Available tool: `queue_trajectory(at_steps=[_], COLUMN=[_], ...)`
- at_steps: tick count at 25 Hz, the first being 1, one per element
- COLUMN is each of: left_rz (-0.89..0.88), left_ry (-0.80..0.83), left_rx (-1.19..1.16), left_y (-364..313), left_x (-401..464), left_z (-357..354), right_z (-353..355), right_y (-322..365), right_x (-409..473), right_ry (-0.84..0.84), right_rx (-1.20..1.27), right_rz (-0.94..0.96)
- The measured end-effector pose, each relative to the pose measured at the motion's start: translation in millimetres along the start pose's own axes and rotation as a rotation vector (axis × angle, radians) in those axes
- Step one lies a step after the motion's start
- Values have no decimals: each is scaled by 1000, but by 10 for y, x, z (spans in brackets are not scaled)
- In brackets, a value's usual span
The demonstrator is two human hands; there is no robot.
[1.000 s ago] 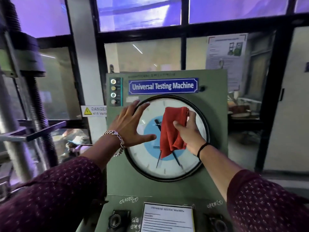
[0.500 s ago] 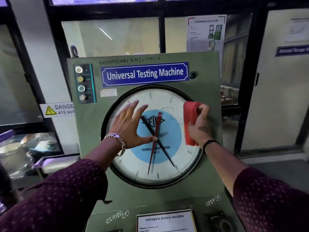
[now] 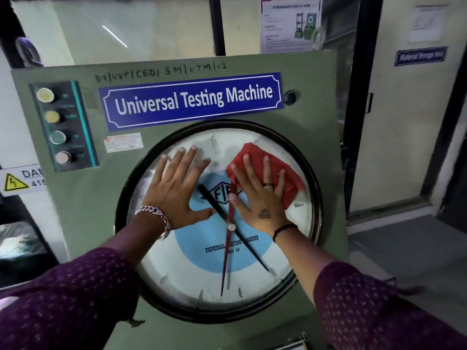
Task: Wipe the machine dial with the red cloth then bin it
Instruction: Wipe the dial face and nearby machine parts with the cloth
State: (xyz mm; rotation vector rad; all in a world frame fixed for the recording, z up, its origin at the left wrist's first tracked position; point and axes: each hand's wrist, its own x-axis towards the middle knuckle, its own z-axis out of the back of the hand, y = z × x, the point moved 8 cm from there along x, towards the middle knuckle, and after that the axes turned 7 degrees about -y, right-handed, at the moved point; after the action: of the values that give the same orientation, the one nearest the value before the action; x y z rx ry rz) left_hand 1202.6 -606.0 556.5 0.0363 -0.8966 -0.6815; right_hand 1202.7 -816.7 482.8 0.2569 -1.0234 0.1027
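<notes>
- My right hand (image 3: 260, 195) lies flat with fingers spread on the red cloth (image 3: 290, 178), pressing it against the glass of the machine dial (image 3: 202, 274). It is a push, not a grip: the fingers are not curled around the fabric.
- The cloth sits on the upper right part of the dial face, just inside the black rim. Most of it bunches out beyond my fingers toward the rim, and one corner pokes above my fingertips.
- My left hand (image 3: 177, 190) is bare, open and flat on the upper left of the glass, fingers fanned. I judge it is there to steady me while the other hand scrubs.
- The two hands are side by side, close but not touching, with the tips of the black and red pointers (image 3: 227, 248) running up between them behind the glass.
- The flat palm spreads pressure over a wide patch, which suits a smooth pane better than a pinch would.
- The lower half of the dial looks streaky and dull, so I judge the wiping is partway through, with the bottom arc left to do.
- No bin shows anywhere in view, so I cannot say where the cloth will go afterward.
- The green panel (image 3: 177, 69) leans slightly, so I press gently.
</notes>
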Motion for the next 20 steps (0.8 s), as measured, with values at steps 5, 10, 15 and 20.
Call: queue_trajectory(at_steps=[5, 10, 15, 20], left_rz=[-132, -123, -132, -125], left_ry=[-112, -175, -202, -207], left_rx=[204, 226, 219, 218], left_y=[123, 152, 150, 164], left_x=[-6, -14, -29, -58], left_z=[-260, -337, -376, -388], right_z=[-67, -8, -110, -63], right_y=[-93, -346, 67, 41], right_x=[-262, -69, -437, -113], right_ry=[-93, -168, -153, -135], right_rx=[-121, 25, -87, -22], right_rz=[-2, -569, 7, -230])
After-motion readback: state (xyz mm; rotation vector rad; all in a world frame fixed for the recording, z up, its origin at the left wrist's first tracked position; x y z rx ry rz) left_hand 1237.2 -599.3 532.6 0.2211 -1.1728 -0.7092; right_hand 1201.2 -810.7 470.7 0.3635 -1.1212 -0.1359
